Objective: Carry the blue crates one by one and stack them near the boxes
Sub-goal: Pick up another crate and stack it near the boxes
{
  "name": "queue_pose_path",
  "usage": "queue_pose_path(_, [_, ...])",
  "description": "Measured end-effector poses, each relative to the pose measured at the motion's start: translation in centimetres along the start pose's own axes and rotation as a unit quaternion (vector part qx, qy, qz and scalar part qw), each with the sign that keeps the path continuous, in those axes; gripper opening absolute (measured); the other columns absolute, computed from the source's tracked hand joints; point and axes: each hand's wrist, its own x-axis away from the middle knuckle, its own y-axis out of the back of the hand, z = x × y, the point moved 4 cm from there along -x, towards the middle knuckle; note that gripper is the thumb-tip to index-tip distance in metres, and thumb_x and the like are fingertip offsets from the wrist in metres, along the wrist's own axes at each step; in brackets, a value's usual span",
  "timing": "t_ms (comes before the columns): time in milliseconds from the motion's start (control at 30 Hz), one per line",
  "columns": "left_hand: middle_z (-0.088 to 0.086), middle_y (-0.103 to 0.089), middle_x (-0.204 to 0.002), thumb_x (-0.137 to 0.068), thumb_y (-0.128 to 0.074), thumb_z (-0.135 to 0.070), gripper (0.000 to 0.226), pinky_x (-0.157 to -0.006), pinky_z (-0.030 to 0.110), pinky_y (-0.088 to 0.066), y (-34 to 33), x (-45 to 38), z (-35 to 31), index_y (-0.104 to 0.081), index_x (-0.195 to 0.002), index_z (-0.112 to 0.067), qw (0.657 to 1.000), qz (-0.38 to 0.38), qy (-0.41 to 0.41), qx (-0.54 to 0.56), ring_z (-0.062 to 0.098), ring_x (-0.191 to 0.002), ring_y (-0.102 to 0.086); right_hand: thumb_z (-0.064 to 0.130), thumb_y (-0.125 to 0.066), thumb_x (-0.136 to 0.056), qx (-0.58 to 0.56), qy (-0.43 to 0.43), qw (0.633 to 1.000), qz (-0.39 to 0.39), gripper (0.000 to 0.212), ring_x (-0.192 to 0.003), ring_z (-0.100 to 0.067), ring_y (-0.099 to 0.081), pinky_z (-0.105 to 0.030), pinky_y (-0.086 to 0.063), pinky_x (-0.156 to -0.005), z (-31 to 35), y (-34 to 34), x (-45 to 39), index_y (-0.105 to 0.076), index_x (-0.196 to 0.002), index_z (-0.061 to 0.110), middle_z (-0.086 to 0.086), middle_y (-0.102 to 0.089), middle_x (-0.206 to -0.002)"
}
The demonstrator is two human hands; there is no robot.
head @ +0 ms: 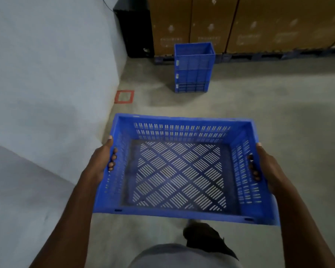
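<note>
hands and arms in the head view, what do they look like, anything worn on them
Both forearms are bare as far as the frame shows: no sleeves, gloves, watch or bands visible. The left hand and right hand show no rings that can be made out. Fingernails look short and pale at the thumb tips.

Blue crate (182, 171), diamond-slotted floor

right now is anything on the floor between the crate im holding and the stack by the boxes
Nothing visible blocks the way. The carried crate, held by the left hand and right hand, faces bare concrete floor up to the crate stack. The red square floor mark lies off to the left, flat.
</note>
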Motion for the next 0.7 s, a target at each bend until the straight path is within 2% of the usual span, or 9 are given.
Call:
queue_pose_path(200, [-0.002, -0.040, -0.056, -0.099, -0.040, -0.065, 0.052, -0.043, 0.024, -0.025, -8.4, -10.5, -7.9, -0.050, -0.076, -0.019, 1.000, 0.011, -0.007, 0.015, 0.012, -0.037, -0.029, 0.070, -0.041, -0.094, -0.008, 0.006, 1.000, 0.000, 0.061, -0.047, -0.018, -0.034, -0.022, -0.029, -0.039, 7.2, -0.5, -14.1, -0.057, -0.092, 0.012, -0.006, -0.045, -0.064])
queue_pose_path(433, [-0.005, -0.040, -0.050, -0.100, -0.038, -0.065, 0.053, -0.040, 0.020, -0.024, -15.5, -21.1, -17.2, -0.049, -0.074, -0.020, 0.999, -0.019, 0.009, 0.039, 0.011, -0.034, -0.029, 0.070, -0.040, -0.095, 0.017, 0.024, 1.000, 0.005, 0.060, -0.046, -0.017, -0.034, -0.021, -0.029, -0.039, 19.4, -1.5, -28.7, -0.058, -0.090, 0.012, -0.004, -0.046, -0.061])
queue_pose_path(700, [-0.003, -0.040, -0.053, -0.100, -0.038, -0.063, 0.052, -0.041, 0.021, -0.024, -22.4, -36.3, -26.7, -0.049, -0.075, -0.019, 0.999, -0.014, 0.011, 0.033, 0.011, -0.034, -0.029, 0.073, -0.040, -0.092, 0.012, 0.012, 1.000, 0.006, 0.063, -0.047, -0.016, -0.033, -0.023, -0.028, -0.040, 28.9, -5.2, -45.1, -0.057, -0.089, 0.012, -0.003, -0.047, -0.061])
